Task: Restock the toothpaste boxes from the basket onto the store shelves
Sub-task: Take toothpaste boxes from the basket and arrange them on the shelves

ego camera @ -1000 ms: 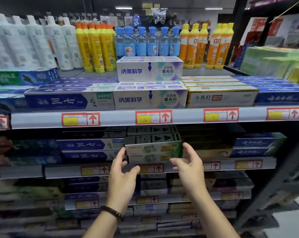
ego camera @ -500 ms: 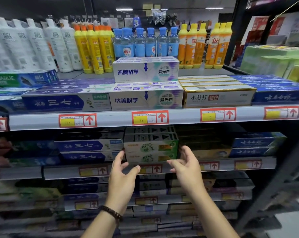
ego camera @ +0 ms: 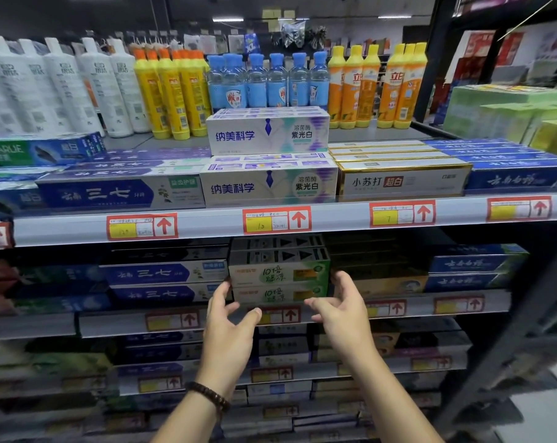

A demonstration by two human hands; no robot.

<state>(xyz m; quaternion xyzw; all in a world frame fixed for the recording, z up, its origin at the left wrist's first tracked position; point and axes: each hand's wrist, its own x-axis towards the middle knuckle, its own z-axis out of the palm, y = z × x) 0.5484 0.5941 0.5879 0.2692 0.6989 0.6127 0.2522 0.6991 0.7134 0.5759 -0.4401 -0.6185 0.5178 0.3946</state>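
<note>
Store shelving fills the view, tier under tier of pale rails, with a dark metal upright [ego camera: 494, 346] at the right and strip lights [ego camera: 227, 19] far back on a dim ceiling. On the second shelf [ego camera: 117, 326], at the middle, sit the green toothpaste boxes [ego camera: 278, 282]: two fronts stacked one on the other at the near edge, with two grey box tops showing behind the upper one.

The left hand [ego camera: 229, 330] is raised at the stack's left end and the right hand [ego camera: 342, 310] at its right end. Both are spread, fingers loosely bent, with nothing held. The fingertips lie just beside the box ends; whether they touch cannot be told. A dark bead bracelet [ego camera: 210, 396] circles the left wrist.

Just left of the stack are two blue boxes [ego camera: 165, 282], one on the other. Well to the right, two more blue ones [ego camera: 468, 271] are stacked likewise.

The top shelf [ego camera: 206, 230] carries five red price tags [ego camera: 276, 219] along its rail, the leftmost cut by the frame edge. Above the middle tag are white-and-purple boxes [ego camera: 267, 161], one front at the near edge and one raised on top farther back. A gold-trimmed box [ego camera: 401, 182] lies right of them and a blue-and-white box [ego camera: 120, 195] left.

Far along the top stand five white bottles [ego camera: 63, 87], yellow bottles with orange caps [ego camera: 171, 94] showing three in front, some six blue-capped bottles [ego camera: 267, 84], and six orange bottles with yellow caps [ego camera: 377, 87] in two threes. The lower tiers are blurred.
</note>
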